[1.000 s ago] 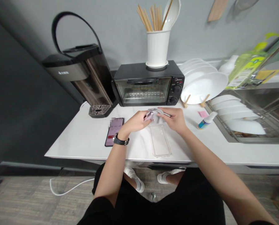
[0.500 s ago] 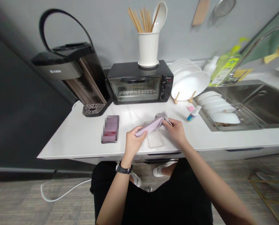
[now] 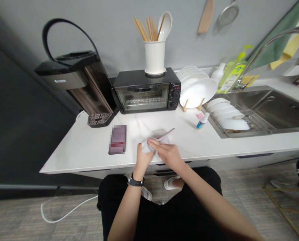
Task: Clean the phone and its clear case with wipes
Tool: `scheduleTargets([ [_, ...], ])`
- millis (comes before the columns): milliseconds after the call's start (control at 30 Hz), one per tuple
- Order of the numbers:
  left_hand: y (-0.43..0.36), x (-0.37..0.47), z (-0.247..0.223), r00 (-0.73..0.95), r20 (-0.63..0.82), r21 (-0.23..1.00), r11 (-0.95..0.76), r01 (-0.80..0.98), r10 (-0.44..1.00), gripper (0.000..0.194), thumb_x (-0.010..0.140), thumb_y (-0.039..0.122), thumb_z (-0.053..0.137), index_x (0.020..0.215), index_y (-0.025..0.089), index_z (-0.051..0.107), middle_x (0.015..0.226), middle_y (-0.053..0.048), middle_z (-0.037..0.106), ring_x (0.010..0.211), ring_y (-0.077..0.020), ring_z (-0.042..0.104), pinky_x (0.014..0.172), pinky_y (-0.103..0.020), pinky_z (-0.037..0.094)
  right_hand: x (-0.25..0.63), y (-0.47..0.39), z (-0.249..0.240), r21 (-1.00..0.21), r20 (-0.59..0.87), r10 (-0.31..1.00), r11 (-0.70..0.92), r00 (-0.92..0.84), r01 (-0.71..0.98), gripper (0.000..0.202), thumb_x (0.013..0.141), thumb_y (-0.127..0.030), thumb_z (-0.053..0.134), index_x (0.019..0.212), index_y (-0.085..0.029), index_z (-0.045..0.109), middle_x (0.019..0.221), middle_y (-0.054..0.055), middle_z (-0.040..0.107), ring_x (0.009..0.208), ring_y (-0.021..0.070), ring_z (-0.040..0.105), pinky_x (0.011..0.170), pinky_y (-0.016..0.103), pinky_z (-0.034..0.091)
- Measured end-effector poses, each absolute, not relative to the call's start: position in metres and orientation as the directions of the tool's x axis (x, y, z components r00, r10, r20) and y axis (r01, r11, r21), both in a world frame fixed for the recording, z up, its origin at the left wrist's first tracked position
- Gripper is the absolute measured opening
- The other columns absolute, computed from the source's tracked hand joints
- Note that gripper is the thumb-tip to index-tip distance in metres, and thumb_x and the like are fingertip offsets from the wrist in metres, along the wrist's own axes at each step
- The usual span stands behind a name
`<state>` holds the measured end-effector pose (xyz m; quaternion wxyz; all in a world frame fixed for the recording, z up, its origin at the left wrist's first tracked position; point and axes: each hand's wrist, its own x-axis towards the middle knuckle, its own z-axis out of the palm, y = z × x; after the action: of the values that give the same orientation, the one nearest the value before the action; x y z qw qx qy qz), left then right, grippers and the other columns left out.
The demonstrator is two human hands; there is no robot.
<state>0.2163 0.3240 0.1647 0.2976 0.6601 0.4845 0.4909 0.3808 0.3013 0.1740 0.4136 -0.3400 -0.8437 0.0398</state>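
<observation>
Over the front of the white counter, my left hand (image 3: 142, 156) grips a thin lilac phone (image 3: 168, 133), seen nearly edge-on. A pale grey cloth (image 3: 145, 147) covers the phone's near end. My right hand (image 3: 170, 154) presses the cloth against it, fingers close together. Much of the phone and the left fingers are hidden behind the right hand and cloth. Below them on the counter lies a clear phone case (image 3: 159, 131), partly covered. A flat purple rectangular item (image 3: 118, 139), blurred out, lies to the left. To the right stands a small spray bottle (image 3: 202, 121).
A black toaster oven (image 3: 145, 97) stands at the back, carrying a white chopstick holder (image 3: 155, 57). On its left is a tall water dispenser (image 3: 89, 87). White plates (image 3: 197, 92) sit in a rack on its right, beside the sink (image 3: 270, 103) with bowls (image 3: 233, 124).
My right hand has moved left with the cloth, from the phone's far end to its near end beside my left hand. The phone has turned more edge-on. The view has shifted slightly.
</observation>
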Motion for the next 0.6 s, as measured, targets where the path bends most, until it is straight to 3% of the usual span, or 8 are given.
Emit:
scheduleTargets([
  [67, 0.324, 0.215, 0.165, 0.05, 0.363, 0.868, -0.357, 0.345, 0.93, 0.009, 0.079, 0.015, 0.068, 0.072, 0.015, 0.073, 0.069, -0.005, 0.075, 0.063, -0.0182, 0.069, 0.061, -0.026, 0.056, 0.379, 0.3, 0.172, -0.326, 0.68, 0.593, 0.772, -0.431, 0.546, 0.075, 0.096, 0.001, 0.046, 0.164, -0.03, 0.042, 0.156, 0.001, 0.059, 0.129, 0.017, 0.071, 0.105, 0.029, 0.063],
  [167, 0.321, 0.216, 0.17, 0.056, 0.329, 0.87, -0.326, 0.369, 0.943, 0.019, 0.086, 0.026, 0.073, 0.07, 0.016, 0.076, 0.067, -0.003, 0.076, 0.061, -0.019, 0.07, 0.059, -0.026, 0.055, 0.397, 0.306, 0.169, -0.355, 0.691, 0.654, 0.677, -0.307, 0.644, 0.081, 0.091, 0.007, 0.046, 0.163, -0.031, 0.043, 0.156, 0.002, 0.059, 0.132, 0.0178, 0.069, 0.105, 0.03, 0.063],
  [300, 0.319, 0.218, 0.175, 0.105, 0.302, 0.893, -0.32, 0.316, 0.948, 0.026, 0.093, 0.038, 0.074, 0.108, 0.021, 0.085, 0.106, -0.005, 0.085, 0.088, -0.0253, 0.079, 0.079, -0.033, 0.063, 0.429, 0.316, 0.171, -0.433, 0.657, 0.749, 0.467, -0.085, 0.771, 0.081, 0.087, 0.009, 0.046, 0.157, -0.031, 0.053, 0.154, 0.001, 0.062, 0.135, 0.02, 0.067, 0.105, 0.032, 0.063],
  [400, 0.319, 0.219, 0.174, 0.109, 0.321, 0.887, -0.339, 0.312, 0.941, 0.027, 0.094, 0.037, 0.073, 0.114, 0.022, 0.085, 0.11, -0.006, 0.084, 0.089, -0.0252, 0.08, 0.079, -0.032, 0.062, 0.433, 0.316, 0.173, -0.454, 0.621, 0.782, 0.416, -0.055, 0.788, 0.081, 0.087, 0.009, 0.046, 0.157, -0.03, 0.052, 0.156, 0.0, 0.06, 0.138, 0.0206, 0.065, 0.11, 0.034, 0.06],
  [500, 0.321, 0.218, 0.171, 0.114, 0.342, 0.867, -0.36, 0.344, 0.933, 0.021, 0.093, 0.034, 0.074, 0.096, 0.018, 0.086, 0.091, -0.004, 0.084, 0.077, -0.0205, 0.076, 0.069, -0.026, 0.057, 0.414, 0.305, 0.173, -0.467, 0.594, 0.799, 0.44, -0.097, 0.767, 0.088, 0.084, 0.011, 0.044, 0.162, -0.032, 0.045, 0.16, -0.001, 0.055, 0.142, 0.0189, 0.061, 0.112, 0.032, 0.058],
  [600, 0.323, 0.215, 0.168, 0.079, 0.355, 0.846, -0.356, 0.396, 0.931, 0.026, 0.085, 0.024, 0.073, 0.061, 0.015, 0.071, 0.056, 0.0, 0.068, 0.052, -0.0131, 0.06, 0.051, -0.021, 0.042, 0.386, 0.29, 0.172, -0.471, 0.585, 0.789, 0.521, -0.19, 0.712, 0.092, 0.083, 0.012, 0.042, 0.164, -0.031, 0.041, 0.161, 0.0, 0.054, 0.14, 0.0165, 0.062, 0.107, 0.027, 0.061],
])
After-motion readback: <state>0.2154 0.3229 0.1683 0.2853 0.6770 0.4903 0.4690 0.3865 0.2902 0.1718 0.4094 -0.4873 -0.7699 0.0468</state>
